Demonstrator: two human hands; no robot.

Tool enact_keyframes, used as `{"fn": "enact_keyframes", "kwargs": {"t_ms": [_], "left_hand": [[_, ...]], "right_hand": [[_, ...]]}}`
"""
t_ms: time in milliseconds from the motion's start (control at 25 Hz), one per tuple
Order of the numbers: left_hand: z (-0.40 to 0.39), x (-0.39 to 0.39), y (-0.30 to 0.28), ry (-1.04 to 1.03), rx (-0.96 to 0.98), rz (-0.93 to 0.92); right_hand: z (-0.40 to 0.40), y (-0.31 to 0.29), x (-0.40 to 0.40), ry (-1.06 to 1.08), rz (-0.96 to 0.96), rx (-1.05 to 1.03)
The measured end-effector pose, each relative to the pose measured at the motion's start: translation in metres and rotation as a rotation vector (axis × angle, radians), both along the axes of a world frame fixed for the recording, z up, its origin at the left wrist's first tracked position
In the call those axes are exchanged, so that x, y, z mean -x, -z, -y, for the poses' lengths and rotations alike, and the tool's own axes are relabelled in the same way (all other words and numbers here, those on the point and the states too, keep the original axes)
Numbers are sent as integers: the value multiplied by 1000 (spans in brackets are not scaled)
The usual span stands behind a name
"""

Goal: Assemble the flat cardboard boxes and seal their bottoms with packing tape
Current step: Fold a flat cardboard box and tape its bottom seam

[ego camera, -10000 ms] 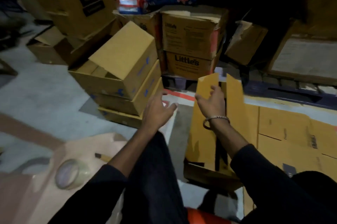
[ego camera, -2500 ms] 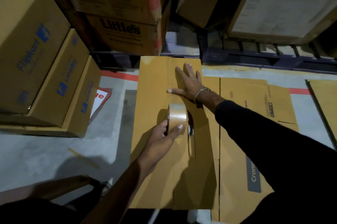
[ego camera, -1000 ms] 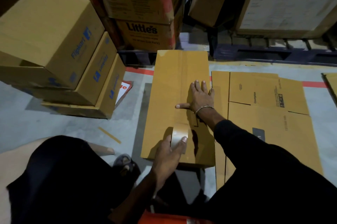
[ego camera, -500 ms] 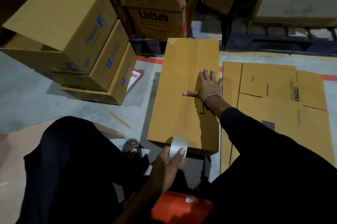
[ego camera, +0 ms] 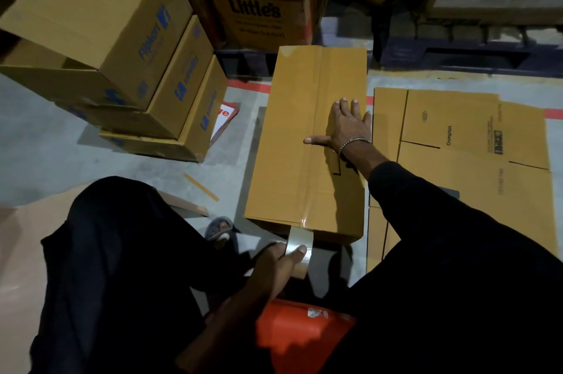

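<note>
A long brown cardboard box point(ego camera: 289, 142) lies bottom-up on the floor in front of me. A shiny strip of clear tape runs down its middle seam to the near edge. My right hand point(ego camera: 347, 126) presses flat on the box, fingers straight, thumb across the seam. Below the box's near edge, my left hand point(ego camera: 280, 264) grips the roll of packing tape point(ego camera: 300, 251), and a short length of tape stretches from the roll up to the box.
Flat cardboard sheets point(ego camera: 463, 154) lie to the right of the box. A stack of assembled Flipkart boxes point(ego camera: 131, 62) stands at the left, more cartons point(ego camera: 259, 17) behind. An orange stool point(ego camera: 298, 334) is under me; my knee point(ego camera: 122, 251) is at lower left.
My left hand has drawn the tape roll toward me along the seam and past the box's near edge. My right hand has stayed pressed on the box.
</note>
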State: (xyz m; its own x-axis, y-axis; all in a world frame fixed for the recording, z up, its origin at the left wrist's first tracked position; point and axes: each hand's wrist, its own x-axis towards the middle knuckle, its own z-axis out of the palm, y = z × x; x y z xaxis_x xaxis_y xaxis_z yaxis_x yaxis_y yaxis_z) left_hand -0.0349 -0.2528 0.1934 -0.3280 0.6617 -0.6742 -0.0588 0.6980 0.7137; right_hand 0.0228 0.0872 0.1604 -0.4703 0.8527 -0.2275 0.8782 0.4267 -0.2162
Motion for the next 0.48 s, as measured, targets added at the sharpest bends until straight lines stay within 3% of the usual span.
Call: {"fn": "enact_keyframes", "kwargs": {"t_ms": [240, 360, 480], "left_hand": [[-18, -1, 7, -79, 119, 135], [-29, 1, 10, -142, 98, 230], [-32, 1, 13, -218, 77, 273]], "right_hand": [[18, -31, 10, -139, 164, -104], [61, -24, 11, -368, 233, -187], [111, -16, 0, -419, 253, -132]]}}
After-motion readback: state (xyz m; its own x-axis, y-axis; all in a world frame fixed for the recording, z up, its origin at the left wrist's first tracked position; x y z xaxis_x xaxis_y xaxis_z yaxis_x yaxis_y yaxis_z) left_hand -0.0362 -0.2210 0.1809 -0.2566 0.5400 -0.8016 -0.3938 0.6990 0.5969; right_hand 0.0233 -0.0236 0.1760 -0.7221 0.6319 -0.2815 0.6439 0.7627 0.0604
